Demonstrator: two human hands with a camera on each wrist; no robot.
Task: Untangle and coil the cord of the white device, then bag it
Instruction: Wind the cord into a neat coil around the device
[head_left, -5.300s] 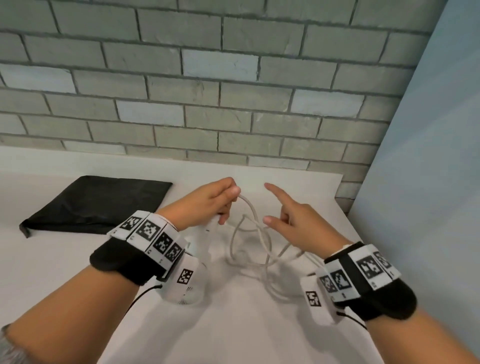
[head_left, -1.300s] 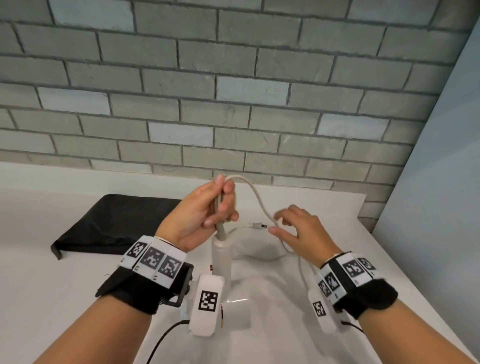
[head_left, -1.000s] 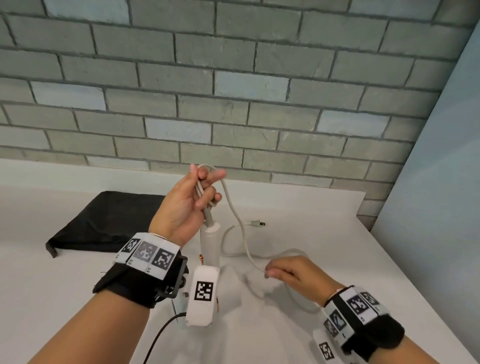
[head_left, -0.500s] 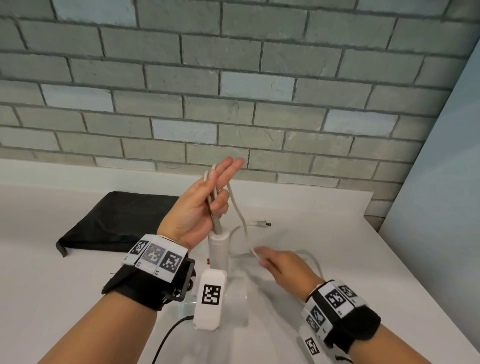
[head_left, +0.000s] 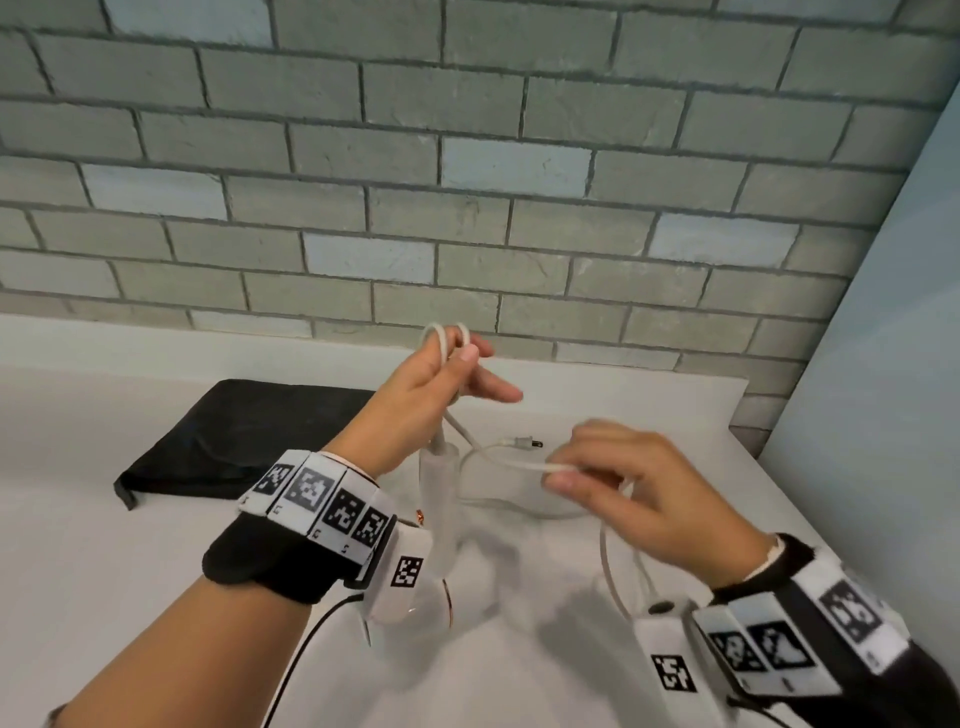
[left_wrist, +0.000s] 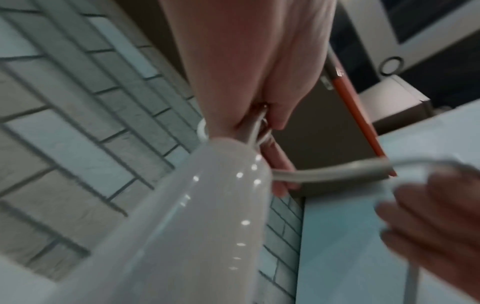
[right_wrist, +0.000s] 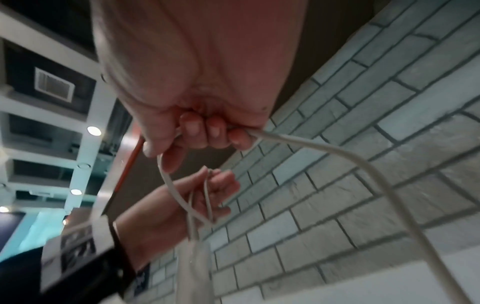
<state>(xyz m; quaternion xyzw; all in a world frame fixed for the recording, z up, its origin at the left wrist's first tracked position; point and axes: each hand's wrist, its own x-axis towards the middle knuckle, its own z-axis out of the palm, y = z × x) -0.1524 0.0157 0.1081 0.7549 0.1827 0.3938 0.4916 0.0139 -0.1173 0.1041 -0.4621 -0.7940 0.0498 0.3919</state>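
left hand (head_left: 415, 395): raised above the table, a couple of cord loops are pinched between thumb and curled fingers, with the loop tops poking out over the knuckles; one finger is left sticking out to the right

right hand (head_left: 644, 499): held lower and to the right, fingers curled, a stretch of cord is pinched at the fingertips (right_wrist: 192, 127)

cord (head_left: 511, 462): white, run from the left hand's loops across to the right hand, then dropped down past the right wrist; slack is left curving on the table

plug (head_left: 524, 443): seen lying on the table between the two hands, not held

white device (head_left: 439, 499): hung upright under the left hand, glossy body; whether its base is touching the table can't be told

black bag (head_left: 244, 436): laid flat on the white table (head_left: 104, 571), left of the hands, near the brick wall (head_left: 467, 156)
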